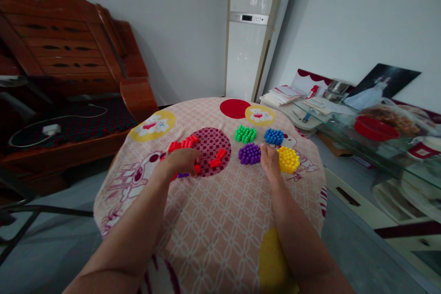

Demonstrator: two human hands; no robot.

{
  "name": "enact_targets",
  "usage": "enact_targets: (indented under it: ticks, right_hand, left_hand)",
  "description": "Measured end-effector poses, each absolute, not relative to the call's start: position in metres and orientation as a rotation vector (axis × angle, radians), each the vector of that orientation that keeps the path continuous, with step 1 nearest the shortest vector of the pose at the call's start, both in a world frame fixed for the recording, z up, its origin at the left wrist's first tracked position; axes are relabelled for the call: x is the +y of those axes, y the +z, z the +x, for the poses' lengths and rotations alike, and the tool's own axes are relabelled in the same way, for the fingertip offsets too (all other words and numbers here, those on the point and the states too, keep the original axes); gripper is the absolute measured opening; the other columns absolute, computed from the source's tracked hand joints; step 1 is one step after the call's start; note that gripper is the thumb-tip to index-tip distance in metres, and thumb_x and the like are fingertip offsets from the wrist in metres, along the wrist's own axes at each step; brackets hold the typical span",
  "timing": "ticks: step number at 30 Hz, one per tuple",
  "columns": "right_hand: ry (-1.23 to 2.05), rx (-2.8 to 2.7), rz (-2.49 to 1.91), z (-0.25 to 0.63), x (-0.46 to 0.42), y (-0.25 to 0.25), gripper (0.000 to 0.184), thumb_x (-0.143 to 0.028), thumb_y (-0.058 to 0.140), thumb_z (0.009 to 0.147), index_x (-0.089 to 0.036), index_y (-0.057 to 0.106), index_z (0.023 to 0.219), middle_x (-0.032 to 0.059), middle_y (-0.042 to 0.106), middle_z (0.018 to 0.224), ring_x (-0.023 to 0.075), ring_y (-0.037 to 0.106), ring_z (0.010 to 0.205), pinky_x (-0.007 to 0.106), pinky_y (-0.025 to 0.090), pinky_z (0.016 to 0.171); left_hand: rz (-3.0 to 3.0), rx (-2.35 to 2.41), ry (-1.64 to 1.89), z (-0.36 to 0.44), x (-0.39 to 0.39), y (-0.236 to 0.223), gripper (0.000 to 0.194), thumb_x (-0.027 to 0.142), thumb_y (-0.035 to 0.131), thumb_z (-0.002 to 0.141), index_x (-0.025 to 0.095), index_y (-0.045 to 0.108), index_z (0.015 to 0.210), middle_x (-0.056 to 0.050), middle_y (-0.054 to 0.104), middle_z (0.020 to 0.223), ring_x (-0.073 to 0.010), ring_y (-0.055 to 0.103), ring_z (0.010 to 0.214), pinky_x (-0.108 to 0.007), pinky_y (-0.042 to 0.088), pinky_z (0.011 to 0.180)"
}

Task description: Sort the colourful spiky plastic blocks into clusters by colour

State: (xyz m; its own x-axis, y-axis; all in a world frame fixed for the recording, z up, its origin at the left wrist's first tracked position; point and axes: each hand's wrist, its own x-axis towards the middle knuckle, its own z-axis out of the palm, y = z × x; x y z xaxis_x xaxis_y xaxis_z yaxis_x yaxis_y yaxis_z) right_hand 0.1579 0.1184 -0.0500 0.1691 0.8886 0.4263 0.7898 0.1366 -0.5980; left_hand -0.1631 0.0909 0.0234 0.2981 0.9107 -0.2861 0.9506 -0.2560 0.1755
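Note:
My left hand reaches down over a scatter of red plastic pieces on the left of the table. Its fingers are bent together among the pieces, and whatever is in them is hidden. A purple piece shows just below it. Two or three red pieces lie apart, to its right. My right hand is closed between a purple cluster and a yellow cluster of upright pegs; its grip cannot be made out. Behind stand a green cluster and a blue cluster.
A patterned cloth covers the round table. To the right, a glass-topped cabinet bears papers, a red bowl and a photo. A wooden bench stands at left, a tall white air conditioner behind.

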Motion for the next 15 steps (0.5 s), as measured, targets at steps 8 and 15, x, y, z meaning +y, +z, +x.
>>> enact_targets:
  ticks: [8,15]
  right_hand:
    - [0.164,-1.608,-1.662,0.158,0.119,-0.051,0.054,-0.047,0.027,0.096,-0.020,0.060,0.064,0.0101,0.062,0.064,0.0222,0.055,0.067,0.032,0.033,0.062]
    - [0.190,-1.603,-1.678,0.158,0.118,-0.048,0.048,-0.044,0.030,0.094,-0.020,0.056,0.062,0.0094,0.061,0.063,0.0215,0.053,0.064,0.032,0.031,0.061]
  left_hand:
    - [2.199,1.685,0.275,-0.156,0.099,0.009,0.028,0.034,0.066,0.071,0.019,0.064,0.094,-0.006,0.069,0.091,-0.0224,0.065,0.085,-0.032,0.047,0.076]
    - [1.681,1.296,0.973,-0.145,0.098,0.012,0.045,0.052,0.066,0.070,0.017,0.056,0.096,-0.003,0.067,0.088,-0.0166,0.064,0.081,-0.031,0.054,0.073]
